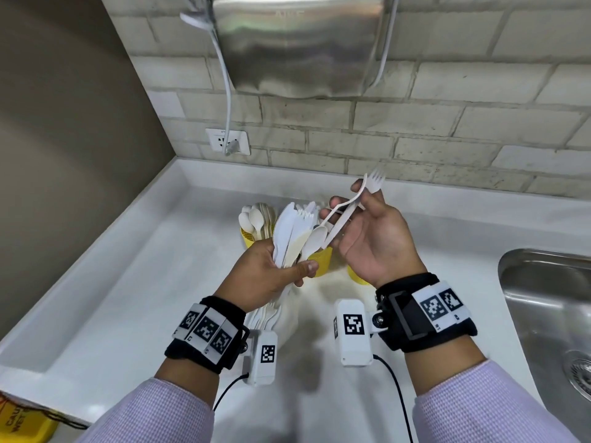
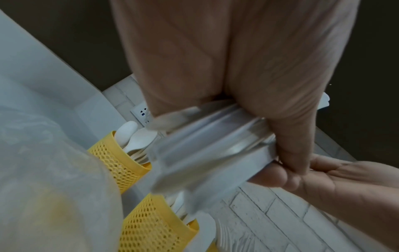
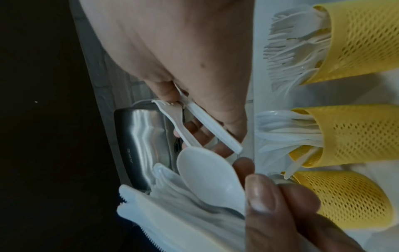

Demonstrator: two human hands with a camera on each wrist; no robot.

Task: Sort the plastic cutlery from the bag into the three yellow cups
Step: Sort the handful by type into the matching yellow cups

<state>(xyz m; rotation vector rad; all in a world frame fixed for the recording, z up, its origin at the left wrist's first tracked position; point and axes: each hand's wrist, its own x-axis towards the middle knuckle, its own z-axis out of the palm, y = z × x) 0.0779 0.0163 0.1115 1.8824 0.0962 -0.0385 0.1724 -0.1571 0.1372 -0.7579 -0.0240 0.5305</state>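
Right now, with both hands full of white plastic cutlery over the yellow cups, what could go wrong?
1. The left hand grips a fanned bunch of white plastic knives, forks and a spoon near the handles only; one could slip out.
2. The right hand loosely pinches two white plastic forks; one may drop short of the yellow mesh cup of forks.
3. The yellow mesh cup of spoons looks full, so a bump might tip it.

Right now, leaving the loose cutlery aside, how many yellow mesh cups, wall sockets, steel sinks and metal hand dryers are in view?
Yellow mesh plastic cups: 3
White wall socket: 1
Stainless steel sink: 1
Brushed metal hand dryer: 1
Total: 6
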